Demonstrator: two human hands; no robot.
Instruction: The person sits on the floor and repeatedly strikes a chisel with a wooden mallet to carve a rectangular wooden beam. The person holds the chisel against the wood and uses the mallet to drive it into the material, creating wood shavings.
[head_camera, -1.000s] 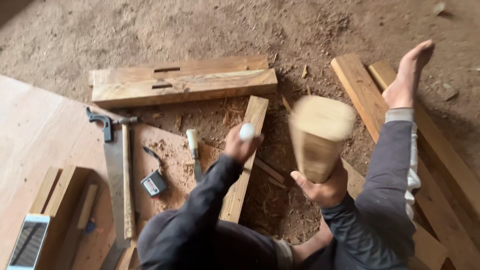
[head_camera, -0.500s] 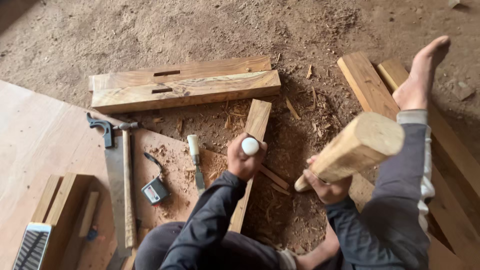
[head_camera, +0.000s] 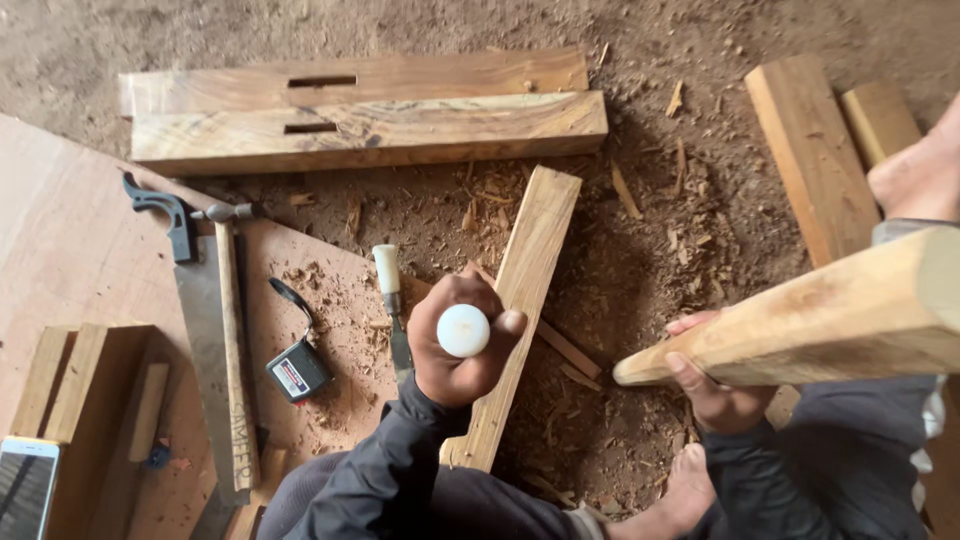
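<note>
Here, my left hand (head_camera: 455, 350) fisted round chisel (head_camera: 463, 330), white handle end up, blade hidden, over narrow plank (head_camera: 520, 300). Right hand (head_camera: 712, 385) grips thin end of wooden mallet (head_camera: 810, 320), raised. I judge mallet heavy, stiff; chisel handle smooth, maybe slippery.

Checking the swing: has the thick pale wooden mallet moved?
Yes. The thick pale wooden mallet has tipped from upright to nearly level beside the narrow wooden plank.
</note>
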